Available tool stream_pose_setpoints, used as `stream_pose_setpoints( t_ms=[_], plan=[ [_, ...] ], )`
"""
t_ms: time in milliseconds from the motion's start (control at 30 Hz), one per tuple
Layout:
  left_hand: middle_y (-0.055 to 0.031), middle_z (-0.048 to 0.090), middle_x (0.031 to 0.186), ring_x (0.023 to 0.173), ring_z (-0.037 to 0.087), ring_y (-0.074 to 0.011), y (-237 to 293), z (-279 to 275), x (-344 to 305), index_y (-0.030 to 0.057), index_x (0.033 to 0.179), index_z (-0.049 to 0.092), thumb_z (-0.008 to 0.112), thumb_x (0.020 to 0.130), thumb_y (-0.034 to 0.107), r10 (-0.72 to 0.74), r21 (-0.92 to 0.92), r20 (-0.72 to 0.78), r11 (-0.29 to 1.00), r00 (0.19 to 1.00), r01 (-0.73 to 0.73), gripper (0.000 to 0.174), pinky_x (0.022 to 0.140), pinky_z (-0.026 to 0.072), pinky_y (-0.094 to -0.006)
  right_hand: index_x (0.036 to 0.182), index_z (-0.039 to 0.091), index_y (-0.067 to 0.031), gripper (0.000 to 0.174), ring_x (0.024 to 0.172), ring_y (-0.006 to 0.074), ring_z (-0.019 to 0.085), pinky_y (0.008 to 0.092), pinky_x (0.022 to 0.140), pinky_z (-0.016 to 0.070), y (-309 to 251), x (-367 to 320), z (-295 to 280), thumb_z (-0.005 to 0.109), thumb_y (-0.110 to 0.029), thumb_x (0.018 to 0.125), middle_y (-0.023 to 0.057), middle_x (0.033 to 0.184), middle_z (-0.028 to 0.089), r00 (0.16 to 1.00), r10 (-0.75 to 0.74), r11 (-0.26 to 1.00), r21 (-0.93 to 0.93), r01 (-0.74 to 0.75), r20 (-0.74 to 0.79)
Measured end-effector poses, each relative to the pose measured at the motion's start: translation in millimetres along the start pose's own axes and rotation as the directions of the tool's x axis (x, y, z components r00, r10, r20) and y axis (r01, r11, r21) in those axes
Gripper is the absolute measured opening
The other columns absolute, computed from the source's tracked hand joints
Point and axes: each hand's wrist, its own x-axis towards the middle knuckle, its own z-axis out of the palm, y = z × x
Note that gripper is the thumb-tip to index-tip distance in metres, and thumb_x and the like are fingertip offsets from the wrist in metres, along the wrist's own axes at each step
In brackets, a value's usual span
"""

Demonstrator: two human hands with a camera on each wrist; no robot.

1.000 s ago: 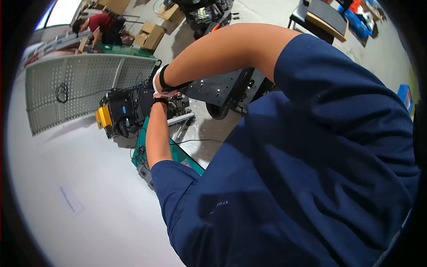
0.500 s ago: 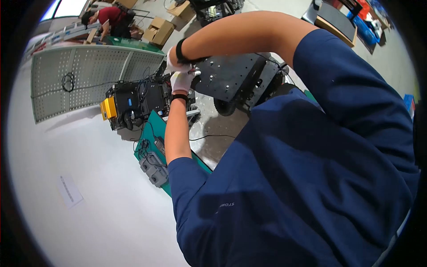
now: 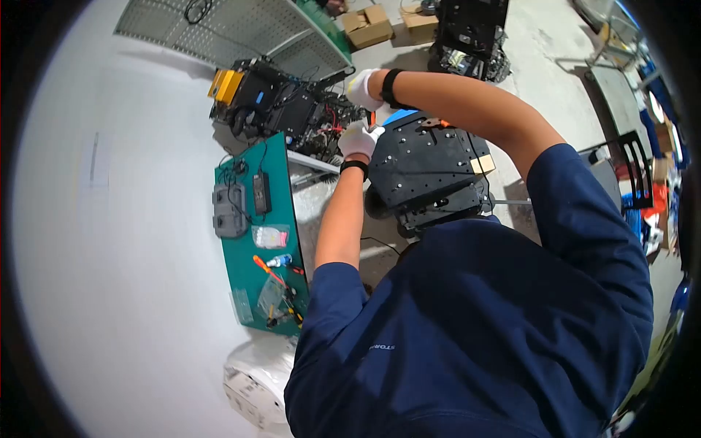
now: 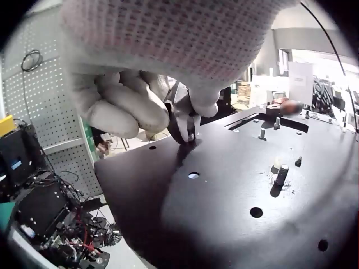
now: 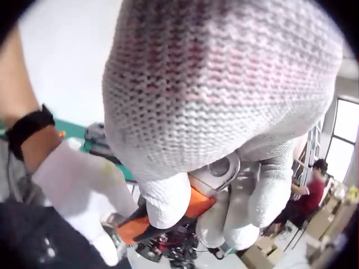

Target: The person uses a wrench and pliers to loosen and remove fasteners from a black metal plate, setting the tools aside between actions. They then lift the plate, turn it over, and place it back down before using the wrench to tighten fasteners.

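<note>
My left hand [image 3: 358, 140], in a white knit glove, is at the edge of a black plate [image 3: 420, 171] with upright studs. In the left wrist view its curled fingers and thumb hold a metal tool [image 4: 182, 115], whose tip meets the plate [image 4: 224, 185]. My right hand [image 3: 363, 89], also gloved, is just beyond the left. In the right wrist view the right hand [image 5: 219, 95] grips a tool with an orange and black handle [image 5: 196, 203]; the left hand [image 5: 84, 193] is close beside it. The palm hides part of the grip.
A green table [image 3: 252, 157] at left carries a grey case [image 3: 229, 210], a black adapter and several hand tools. Beyond it stand a wired black machine [image 3: 281, 106] and a perforated panel [image 3: 241, 25]. Cardboard boxes [image 3: 367, 27] lie on the floor. A person [image 5: 314, 193] is at right.
The head view has turned, bringing more of the green table and its tools into sight. The hands, closely overlapping before, now show a gap with an orange piece between them.
</note>
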Motion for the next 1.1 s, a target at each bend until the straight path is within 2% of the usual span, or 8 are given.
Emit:
stream_pose_setpoints(
  t_ms=[100,267,567,700,833,967,1033,1100],
  plan=[
    [-0.0181,0.068,0.080,0.078,0.066,-0.0365,-0.1,22.4,-2.1,0.0068,0.075,0.070,0.068,0.073,0.055,-0.157,0.030,-0.042,0.987,0.987,0.158,0.048,0.067,0.0516,-0.0457,0.093,0.070,0.0016,0.048,0.082,0.0282,0.068,0.0411,0.069,0.0521,9.4,1.2,1.4,0.070,-0.043,0.077,0.0140,0.085,0.070,0.996,0.085,0.931,0.357,-0.079,0.000],
    [-0.0177,0.069,0.087,0.084,0.067,-0.0351,0.4,41.8,-0.6,0.0079,0.083,0.072,0.064,0.077,0.055,-0.287,0.063,-0.102,0.954,0.953,0.294,0.048,0.071,0.0530,-0.0451,0.088,0.071,0.0012,0.042,0.078,0.0268,0.070,0.0381,0.065,0.0535,8.0,-2.1,-8.9,0.072,-0.039,0.076,0.0130,0.083,0.071,0.956,0.267,0.703,0.653,-0.282,0.126],
    [-0.0150,0.070,0.099,0.093,0.067,-0.0328,3.4,31.0,7.9,0.0084,0.097,0.072,0.062,0.075,0.059,-0.636,-0.066,0.120,0.761,0.762,0.646,0.056,0.077,0.0533,-0.0428,0.083,0.073,-0.0010,0.026,0.072,0.0237,0.070,0.0372,0.063,0.0549,-8.7,58.7,-14.3,0.075,-0.022,0.068,0.0112,0.074,0.071,0.992,0.117,0.883,0.453,-0.121,0.037],
    [-0.0076,0.067,0.075,0.066,0.065,-0.0208,-31.5,30.0,-8.3,-0.0024,0.099,0.064,0.073,0.080,0.033,-0.280,-0.393,0.515,0.763,0.810,0.514,0.041,0.067,0.0502,-0.0353,0.081,0.073,0.0002,0.035,0.071,0.0241,0.068,0.0353,0.060,0.0535,-11.2,70.7,-19.4,0.079,-0.028,0.061,0.0133,0.075,0.070,0.994,0.003,0.943,0.330,-0.038,0.107],
    [-0.0131,0.069,0.090,0.084,0.065,-0.0209,-61.9,30.3,-23.7,-0.0030,0.124,0.054,0.074,0.079,0.019,0.000,-0.485,0.193,0.869,0.981,0.095,0.054,0.077,0.0479,-0.0302,0.079,0.072,0.0029,0.032,0.070,0.0272,0.067,0.0375,0.061,0.0530,-26.0,69.8,-30.9,0.077,-0.022,0.061,0.0166,0.075,0.069,0.990,-0.028,0.985,0.171,0.005,0.138],
    [-0.0199,0.066,0.104,0.099,0.064,-0.0310,-91.3,49.0,0.7,0.0022,0.115,0.060,0.070,0.077,0.022,0.105,-0.766,0.258,0.629,0.961,0.137,0.044,0.082,0.0482,-0.0365,0.088,0.071,0.0037,0.032,0.081,0.0296,0.068,0.0385,0.067,0.0537,-52.8,61.6,-38.5,0.078,-0.014,0.063,0.0176,0.086,0.070,0.978,-0.177,0.984,0.021,0.176,0.107],
    [-0.0164,0.068,0.104,0.097,0.064,-0.0297,-88.3,39.6,8.1,0.0052,0.111,0.063,0.071,0.076,0.031,0.448,-0.311,0.059,0.857,0.892,-0.410,0.044,0.081,0.0475,-0.0379,0.089,0.071,0.0034,0.030,0.082,0.0307,0.068,0.0396,0.066,0.0534,-69.4,53.4,-43.4,0.078,-0.011,0.063,0.0173,0.089,0.070,0.976,-0.190,0.978,-0.062,0.198,0.109],
    [-0.0129,0.070,0.102,0.096,0.064,-0.0286,-72.7,26.5,3.7,0.0061,0.099,0.069,0.073,0.074,0.046,0.188,-0.616,0.213,0.788,0.959,-0.017,0.047,0.084,0.0473,-0.0375,0.091,0.071,0.0028,0.028,0.081,0.0313,0.068,0.0410,0.066,0.0528,-78.7,46.5,-48.5,0.074,-0.007,0.066,0.0171,0.089,0.070,0.964,-0.225,0.966,-0.098,0.240,0.142]
  ],
)
